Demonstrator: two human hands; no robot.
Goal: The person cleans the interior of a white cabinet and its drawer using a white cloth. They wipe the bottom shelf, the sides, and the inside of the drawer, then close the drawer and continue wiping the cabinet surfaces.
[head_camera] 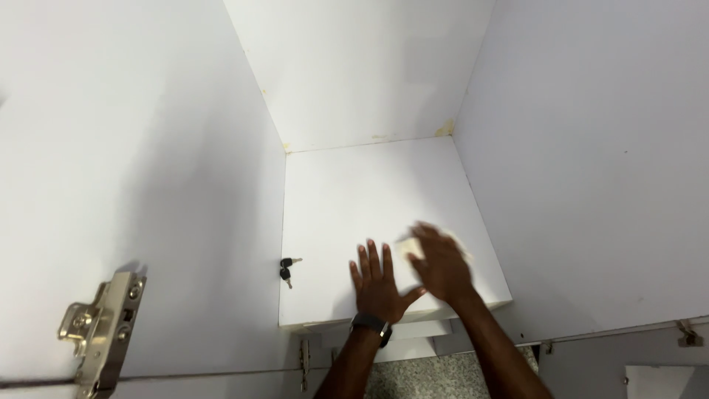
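While the left hand (378, 284) lies flat, fingers spread, the blurred right hand (442, 264) presses a pale cloth (432, 244) near keys (287, 269).

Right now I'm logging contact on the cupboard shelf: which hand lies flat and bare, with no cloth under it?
The left hand, with the black wristband; the right hand presses a pale cloth.

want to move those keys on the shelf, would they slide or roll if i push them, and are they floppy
The keys lie flat on the smooth white shelf, so a push would likely slide them, not roll them. They look like two small keys joined at dark heads, so probably loose and jangly when lifted. Likely light for their size.
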